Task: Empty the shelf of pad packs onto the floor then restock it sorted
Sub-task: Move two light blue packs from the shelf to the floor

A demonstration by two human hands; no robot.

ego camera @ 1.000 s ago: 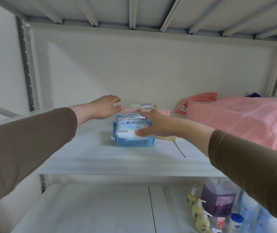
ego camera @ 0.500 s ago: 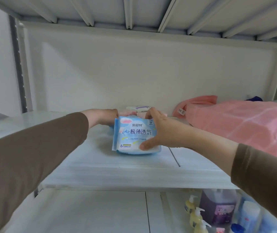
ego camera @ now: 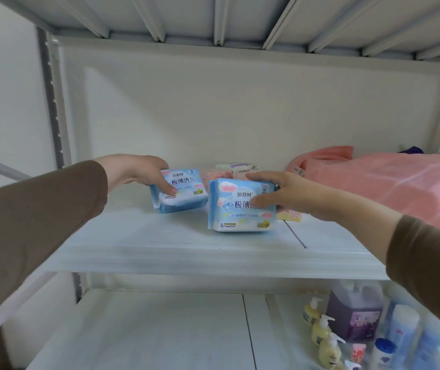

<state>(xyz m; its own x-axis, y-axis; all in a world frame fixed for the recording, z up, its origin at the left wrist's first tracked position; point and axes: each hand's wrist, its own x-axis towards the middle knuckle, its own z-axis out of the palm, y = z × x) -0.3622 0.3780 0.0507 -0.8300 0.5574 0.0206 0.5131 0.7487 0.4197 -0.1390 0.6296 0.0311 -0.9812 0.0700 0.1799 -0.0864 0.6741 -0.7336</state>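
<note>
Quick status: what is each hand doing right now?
Left hand: grips the rear blue pad pack.
Right hand: grips the front blue pad pack.

Glossy blue plastic-film pad packs (ego camera: 241, 206) sit on a matt white board shelf (ego camera: 186, 252); soft pink cloth (ego camera: 400, 182) lies at three o'clock.

Soft, even, bright light; faint shadows on back wall (ego camera: 240, 108); mild blur; wide-angle bending at edges.

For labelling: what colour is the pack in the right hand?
Light blue with white, pack, head view.
</note>
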